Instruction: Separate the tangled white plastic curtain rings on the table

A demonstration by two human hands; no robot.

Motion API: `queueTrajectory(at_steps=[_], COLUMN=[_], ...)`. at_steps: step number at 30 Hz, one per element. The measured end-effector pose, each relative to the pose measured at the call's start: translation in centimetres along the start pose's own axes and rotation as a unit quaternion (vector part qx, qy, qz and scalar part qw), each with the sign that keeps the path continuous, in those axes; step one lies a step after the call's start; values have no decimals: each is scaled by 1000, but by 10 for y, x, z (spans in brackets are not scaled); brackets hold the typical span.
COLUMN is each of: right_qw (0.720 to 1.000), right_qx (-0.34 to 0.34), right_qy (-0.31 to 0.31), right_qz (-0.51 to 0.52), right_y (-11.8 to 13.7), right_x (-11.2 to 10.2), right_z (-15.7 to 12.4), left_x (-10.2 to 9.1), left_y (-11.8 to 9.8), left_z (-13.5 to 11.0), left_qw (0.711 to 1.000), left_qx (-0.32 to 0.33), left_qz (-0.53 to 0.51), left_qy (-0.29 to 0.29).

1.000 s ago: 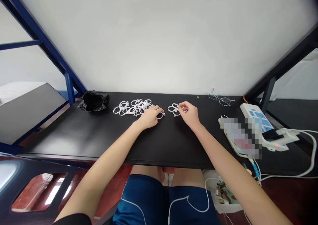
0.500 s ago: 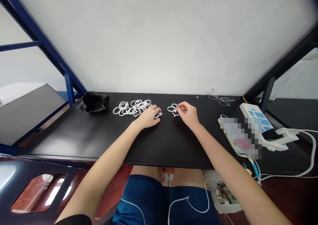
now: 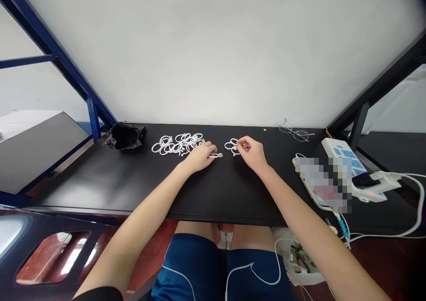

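On the black desk lies a pile of white plastic curtain rings [image 3: 179,148], each with a small eyelet. My left hand [image 3: 199,156] is at the pile's right end, its fingers closed on one white curtain ring [image 3: 217,155] whose eyelet end sticks out to the right. A short gap away, a smaller group of white rings [image 3: 229,146] rests on the desk. My right hand [image 3: 254,153] pinches this group at its right side between thumb and forefinger. The fingers partly cover the rings they touch.
An open black plastic bag [image 3: 124,138] stands left of the pile. Eyeglasses [image 3: 296,134] lie at the back right. A phone [image 3: 316,185], a white power strip [image 3: 346,157] and cables [image 3: 417,203] occupy the right side. The wall [image 3: 213,57] rises behind the desk [image 3: 213,194].
The ring in my left hand has turned flatter and now reaches slightly farther right. My right hand stays in place at the small group.
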State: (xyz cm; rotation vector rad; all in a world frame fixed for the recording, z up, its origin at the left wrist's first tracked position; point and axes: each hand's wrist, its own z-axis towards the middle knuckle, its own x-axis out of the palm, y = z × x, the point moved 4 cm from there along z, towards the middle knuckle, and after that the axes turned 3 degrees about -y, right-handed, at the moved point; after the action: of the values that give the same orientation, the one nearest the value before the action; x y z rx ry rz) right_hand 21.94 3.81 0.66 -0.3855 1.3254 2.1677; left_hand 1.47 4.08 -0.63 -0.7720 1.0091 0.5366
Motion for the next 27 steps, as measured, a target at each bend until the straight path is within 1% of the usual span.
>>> queueTrajectory(at_steps=[2,4,7,10,12,14,16,18,20,22,24,27], right_qw=[1000,998,992,982,977,974,968,953,930,910,897,885], right_qx=[-1,-6,-6,6,13,23,45,80,116,138,149,176], right_qy=[14,44,113,176,196,203,219,254,303,342,361,357], right_qz=[11,33,56,68,81,97,116,145,171,191,209,240], right_y=[1,3,6,10,11,10,7,5,4,5,6,4], right_x=[1,4,10,16,17,19,21,25,29,30,30,29], right_z=[0,-2,-6,-10,-11,-10,-8,-8,-10,-12,-13,-13], left_x=[1,2,3,3,2,1,0,0,0,0,1,1], left_y=[0,-1,-3,-7,-10,-11,-13,-14,-16,-17,-18,-17], left_z=[0,1,1,1,1,1,1,0,0,0,0,-1], left_qw=[1000,1000,1000,999,998,996,994,989,985,981,979,976], left_qx=[-10,-22,-30,-22,-18,-19,-20,-23,-29,-37,-46,-61], left_qz=[-1,1,-3,-28,-50,-69,-89,-115,-139,-152,-158,-164], left_qy=[2,4,1,-17,-31,-47,-66,-85,-101,-114,-121,-131])
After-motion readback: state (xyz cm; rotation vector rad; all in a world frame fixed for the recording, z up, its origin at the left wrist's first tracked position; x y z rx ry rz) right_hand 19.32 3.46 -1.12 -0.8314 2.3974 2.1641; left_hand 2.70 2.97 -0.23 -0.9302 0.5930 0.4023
